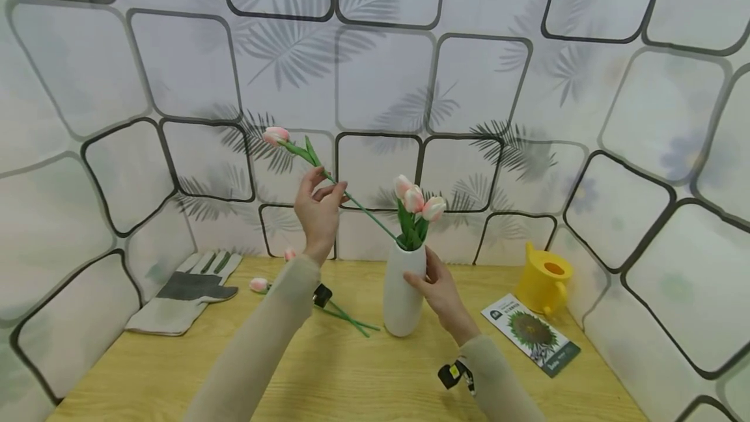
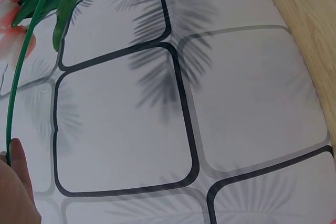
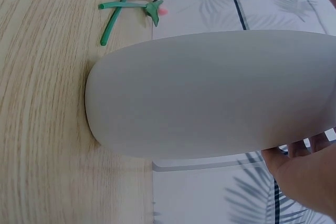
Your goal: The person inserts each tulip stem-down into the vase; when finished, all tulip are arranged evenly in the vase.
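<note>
In the head view my left hand (image 1: 319, 212) pinches the green stem of a pale pink tulip (image 1: 276, 136), held slanting with its bloom up to the left. The stem's lower end reaches the mouth of a tall white vase (image 1: 402, 292). Several pink tulips (image 1: 413, 200) stand in that vase. My right hand (image 1: 438, 286) holds the vase by its upper right side, thumb toward me. The left wrist view has the stem (image 2: 22, 56) running past my fingertips. From the right wrist, the vase (image 3: 210, 95) fills the middle, its base on the wooden table (image 3: 47, 129).
More pink tulips (image 1: 258, 285) lie left of the vase, their stems crossed. Grey-and-white gloves (image 1: 187, 288) rest at the table's left. To the right are a yellow watering can (image 1: 536, 285) and a packet with a sunflower picture (image 1: 530, 334). Patterned cloth walls surround the table.
</note>
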The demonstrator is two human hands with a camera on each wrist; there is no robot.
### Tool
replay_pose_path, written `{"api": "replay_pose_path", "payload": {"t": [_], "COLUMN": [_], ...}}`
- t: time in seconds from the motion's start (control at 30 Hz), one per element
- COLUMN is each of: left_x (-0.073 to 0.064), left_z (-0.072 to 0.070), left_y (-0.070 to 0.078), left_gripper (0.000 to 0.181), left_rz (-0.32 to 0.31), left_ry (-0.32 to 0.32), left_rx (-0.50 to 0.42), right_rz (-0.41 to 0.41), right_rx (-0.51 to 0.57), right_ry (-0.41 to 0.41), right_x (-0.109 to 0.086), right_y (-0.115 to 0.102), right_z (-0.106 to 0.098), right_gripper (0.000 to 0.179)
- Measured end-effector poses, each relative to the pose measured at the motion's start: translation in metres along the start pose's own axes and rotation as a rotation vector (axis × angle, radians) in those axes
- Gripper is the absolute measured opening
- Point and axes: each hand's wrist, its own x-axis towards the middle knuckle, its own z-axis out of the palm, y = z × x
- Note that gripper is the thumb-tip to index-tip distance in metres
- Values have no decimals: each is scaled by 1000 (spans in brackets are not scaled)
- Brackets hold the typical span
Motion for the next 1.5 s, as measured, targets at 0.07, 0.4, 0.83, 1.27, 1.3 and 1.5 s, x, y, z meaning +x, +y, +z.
{"api": "replay_pose_path", "payload": {"t": [0.07, 0.4, 0.83, 1.27, 1.3, 1.5], "left_x": [-1, -4, -25, -47, -47, -53], "left_z": [3, 19, 26, 27, 27, 29], "left_y": [1, 1, -7, -18, -18, -22], "left_gripper": [47, 46, 29, 30, 27, 15], "left_rz": [20, 57, 229, 307, 311, 333], "left_ry": [-19, -83, -214, -325, -329, -359], "left_rx": [14, 66, 295, 356, 346, 386], "right_rz": [-6, -6, -3, -5, -8, -10], "right_rx": [-3, -11, 5, 1, 1, 1], "right_ry": [5, 11, 0, 7, 7, 6], "right_x": [0, -1, -1, -2, -1, -1], "right_y": [1, -1, 0, 1, 1, -2], "right_z": [0, 1, 2, 2, 2, 2], "right_gripper": [80, 82, 80, 82, 82, 82]}}
